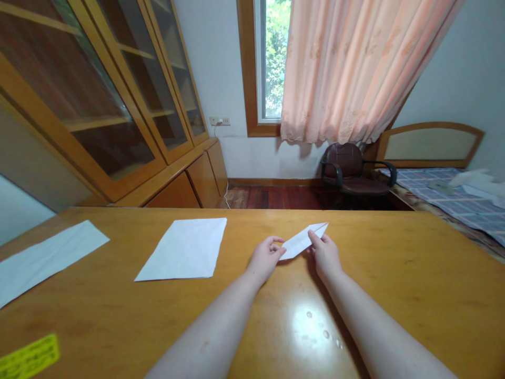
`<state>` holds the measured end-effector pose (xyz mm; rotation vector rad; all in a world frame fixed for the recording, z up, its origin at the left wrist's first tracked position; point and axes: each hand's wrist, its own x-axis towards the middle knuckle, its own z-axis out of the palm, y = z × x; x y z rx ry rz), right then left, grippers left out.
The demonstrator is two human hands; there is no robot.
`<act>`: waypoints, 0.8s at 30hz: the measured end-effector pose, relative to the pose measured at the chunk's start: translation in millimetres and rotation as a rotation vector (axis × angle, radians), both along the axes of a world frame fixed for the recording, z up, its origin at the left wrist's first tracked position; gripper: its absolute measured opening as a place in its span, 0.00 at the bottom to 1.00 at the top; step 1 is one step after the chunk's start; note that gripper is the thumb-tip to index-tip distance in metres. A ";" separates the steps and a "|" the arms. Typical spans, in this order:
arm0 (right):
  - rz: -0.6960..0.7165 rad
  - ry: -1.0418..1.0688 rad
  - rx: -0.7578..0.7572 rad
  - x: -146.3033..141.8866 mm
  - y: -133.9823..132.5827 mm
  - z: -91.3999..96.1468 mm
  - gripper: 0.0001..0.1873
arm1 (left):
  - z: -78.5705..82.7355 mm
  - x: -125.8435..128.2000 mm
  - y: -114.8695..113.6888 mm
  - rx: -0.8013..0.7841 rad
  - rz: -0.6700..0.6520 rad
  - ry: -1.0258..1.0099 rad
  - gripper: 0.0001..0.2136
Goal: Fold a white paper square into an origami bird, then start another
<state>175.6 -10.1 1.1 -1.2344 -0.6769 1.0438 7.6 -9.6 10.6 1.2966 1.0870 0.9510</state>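
A folded piece of white paper [298,243], narrow with a pointed far right end, is held just above the wooden table [189,321]. My left hand [266,258] pinches its near left end between thumb and fingers. Toward the pointed end, my right hand [324,252] grips the paper's right edge, thumb on top and fingers underneath. A crease runs along the tip, where a thin reddish line shows. The undersides of the paper and some fingertips are hidden.
Left of my hands lies a flat white sheet [183,248]; a long paper strip [51,258] rests at the far left. A yellow note [29,358] is at the near left. Beyond the table stand a glass-door cabinet [169,152], an office chair [349,168] and a bed [465,195].
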 end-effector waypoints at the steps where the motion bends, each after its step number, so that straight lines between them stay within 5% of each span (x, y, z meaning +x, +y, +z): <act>1: -0.019 -0.015 0.002 0.6 0.1 -0.4 0.18 | -0.3 -0.1 0.4 -0.011 0.008 -0.024 0.09; 24: -0.342 -0.201 0.062 10.4 -0.2 -0.3 0.21 | -18.3 -2.8 8.5 0.019 0.041 0.002 0.11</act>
